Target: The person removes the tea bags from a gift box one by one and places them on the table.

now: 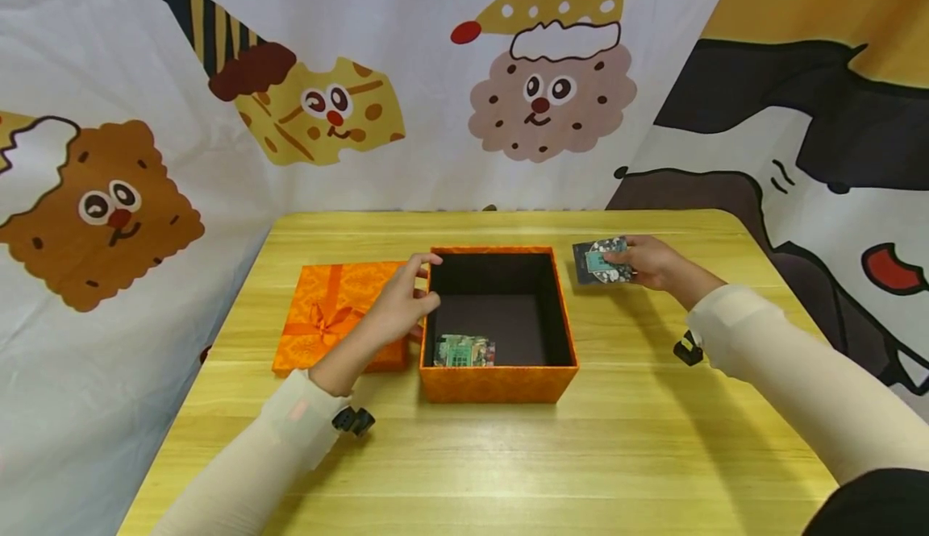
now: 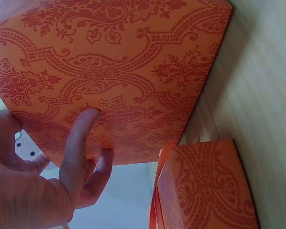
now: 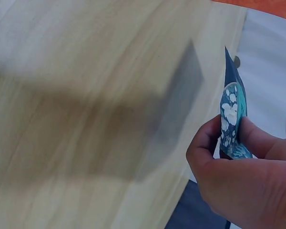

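An open orange gift box (image 1: 501, 385) with a dark lining stands on the table. My left hand (image 1: 397, 301) holds its left wall, thumb and index finger at the rim; in the left wrist view the other fingertips touch the patterned outer wall (image 2: 109, 71). To the right of the box, my right hand (image 1: 653, 262) pinches a small flat packet (image 1: 589, 264), dark with white flowers and a teal label. In the right wrist view the packet (image 3: 232, 105) is seen edge-on between thumb and fingers, above the table. A greenish packet (image 1: 464, 351) lies inside the box, at its near left corner.
The orange box lid (image 1: 305, 342), tied with a ribbon bow, lies left of the box, partly behind my left forearm. The wooden table (image 1: 501, 471) reaches back to a printed cloth (image 1: 435, 181) with cartoon food figures.
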Action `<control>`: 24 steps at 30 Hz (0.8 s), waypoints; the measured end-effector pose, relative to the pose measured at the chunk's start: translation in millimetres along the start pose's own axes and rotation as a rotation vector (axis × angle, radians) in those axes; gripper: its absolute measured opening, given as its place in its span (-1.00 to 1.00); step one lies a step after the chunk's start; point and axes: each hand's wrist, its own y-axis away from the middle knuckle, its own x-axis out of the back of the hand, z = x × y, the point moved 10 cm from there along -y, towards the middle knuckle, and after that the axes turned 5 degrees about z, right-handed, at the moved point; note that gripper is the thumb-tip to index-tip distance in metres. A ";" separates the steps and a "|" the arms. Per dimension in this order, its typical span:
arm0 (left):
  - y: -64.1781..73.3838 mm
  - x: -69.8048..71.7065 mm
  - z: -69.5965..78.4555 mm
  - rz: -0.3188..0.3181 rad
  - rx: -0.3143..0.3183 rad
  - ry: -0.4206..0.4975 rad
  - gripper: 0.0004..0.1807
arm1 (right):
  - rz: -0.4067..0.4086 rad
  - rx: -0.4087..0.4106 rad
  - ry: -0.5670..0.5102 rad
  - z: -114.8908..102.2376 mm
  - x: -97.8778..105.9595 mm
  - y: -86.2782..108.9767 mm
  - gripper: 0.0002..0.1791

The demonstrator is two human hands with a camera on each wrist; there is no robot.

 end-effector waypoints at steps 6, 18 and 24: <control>0.1 -0.4 -0.4 0.000 -0.003 0.003 -0.35 | 0.066 -0.010 0.045 8.3 -0.3 -8.5 -0.04; 0.3 -0.4 -0.5 -0.004 -0.004 -0.003 -0.35 | 0.194 0.018 0.115 15.6 1.3 -19.8 -0.28; -0.6 -0.2 -1.2 -0.005 -0.004 -0.002 -0.35 | 0.310 0.111 0.337 10.9 7.4 -21.3 -0.55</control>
